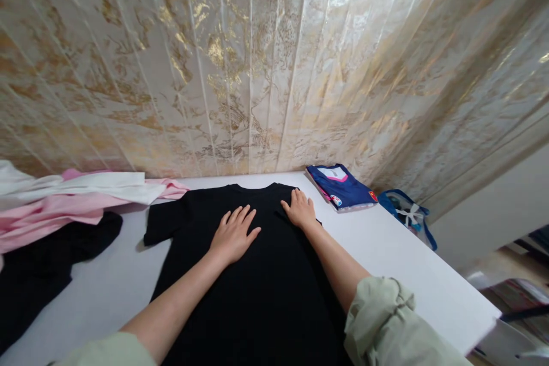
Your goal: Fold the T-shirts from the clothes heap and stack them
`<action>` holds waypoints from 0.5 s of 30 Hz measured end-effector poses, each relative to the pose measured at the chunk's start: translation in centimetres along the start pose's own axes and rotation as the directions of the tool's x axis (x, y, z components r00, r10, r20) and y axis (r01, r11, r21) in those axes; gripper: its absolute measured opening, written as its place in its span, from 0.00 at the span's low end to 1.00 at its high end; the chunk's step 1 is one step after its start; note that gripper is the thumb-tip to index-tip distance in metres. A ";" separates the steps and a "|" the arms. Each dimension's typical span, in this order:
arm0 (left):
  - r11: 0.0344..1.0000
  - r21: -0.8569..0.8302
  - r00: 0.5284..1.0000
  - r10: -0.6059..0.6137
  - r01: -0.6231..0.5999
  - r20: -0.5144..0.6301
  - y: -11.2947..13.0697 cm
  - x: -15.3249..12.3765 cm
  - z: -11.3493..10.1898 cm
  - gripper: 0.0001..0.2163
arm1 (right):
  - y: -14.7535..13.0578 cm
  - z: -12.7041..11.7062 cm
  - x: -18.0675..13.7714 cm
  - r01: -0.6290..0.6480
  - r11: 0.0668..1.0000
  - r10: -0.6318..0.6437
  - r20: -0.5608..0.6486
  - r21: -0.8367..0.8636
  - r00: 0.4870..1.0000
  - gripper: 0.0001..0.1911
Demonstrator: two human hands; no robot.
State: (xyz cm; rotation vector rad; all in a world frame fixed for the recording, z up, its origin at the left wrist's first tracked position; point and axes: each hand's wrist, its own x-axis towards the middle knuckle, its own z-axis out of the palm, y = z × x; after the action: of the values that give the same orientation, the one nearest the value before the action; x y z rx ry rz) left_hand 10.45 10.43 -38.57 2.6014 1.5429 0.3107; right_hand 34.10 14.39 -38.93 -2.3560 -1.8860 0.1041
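Note:
A black T-shirt [257, 297] lies spread on the white table, its neckline toward the curtain. My left hand [234, 234] rests flat on its chest area, fingers stretched and apart. Near the shirt's right shoulder, my right hand [299, 209] lies on the cloth with its fingers extended. The sleeve on that side looks folded inward, partly under my right hand, while the left sleeve [165, 222] sticks out sideways. The lower part of the shirt runs out of the bottom of the view.
On the left are heaped pink cloth [64, 211], white cloth [111, 186] and black cloth [38, 280]. A folded navy garment [338, 186] sits at the table's back right. Beyond the edge of the table [412, 280] stands a blue-rimmed bag [429, 231]. A gold-patterned curtain [240, 68] hangs behind.

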 end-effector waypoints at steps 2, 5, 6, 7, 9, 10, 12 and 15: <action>1.000 -0.009 1.000 0.002 -0.002 0.027 -0.1 -0.1 -0.3 0.26 | 0.0 0.1 -0.2 0.000 1.000 0.001 0.012 -0.010 1.000 0.39; 1.000 -0.007 0.997 -0.017 0.017 0.070 -1.0 -1.0 -1.0 0.28 | 0.1 0.1 -0.3 0.001 1.000 -0.001 0.012 -0.027 1.000 0.39; 0.999 -0.001 0.997 -0.038 0.038 0.070 -1.5 -1.5 -1.3 0.29 | 0.2 0.2 -0.3 0.000 0.999 0.000 0.004 -0.033 1.000 0.38; 0.998 0.007 0.996 -0.061 0.060 0.065 -2.0 -2.1 -1.5 0.30 | 0.2 0.2 -0.3 0.000 0.999 -0.001 -0.006 -0.038 1.000 0.38; 0.996 0.020 0.995 -0.085 0.084 0.051 -3.0 -3.4 -1.9 0.32 | 0.3 0.3 -0.2 0.004 0.999 -0.005 -0.019 -0.051 1.000 0.38; 0.996 0.024 0.995 -0.086 0.085 0.048 -3.4 -4.0 -2.0 0.32 | 0.3 0.3 -0.1 0.006 0.998 -0.007 -0.016 -0.058 1.000 0.38; 0.996 0.026 0.995 -0.081 0.080 0.051 -3.9 -4.8 -2.1 0.32 | 0.2 0.1 0.0 0.009 0.997 -0.009 -0.001 -0.072 1.000 0.38; 0.997 0.018 0.996 -0.082 0.081 0.044 -4.1 -5.2 -2.1 0.31 | -0.2 -0.1 0.1 0.024 0.996 -0.026 -0.025 -0.080 0.999 0.38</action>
State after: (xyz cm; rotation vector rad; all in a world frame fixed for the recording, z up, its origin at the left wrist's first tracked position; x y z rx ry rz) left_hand 4.08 7.79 -37.97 2.5306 1.6378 0.2316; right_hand 33.96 14.49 -38.83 -2.3709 -1.9426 -0.0048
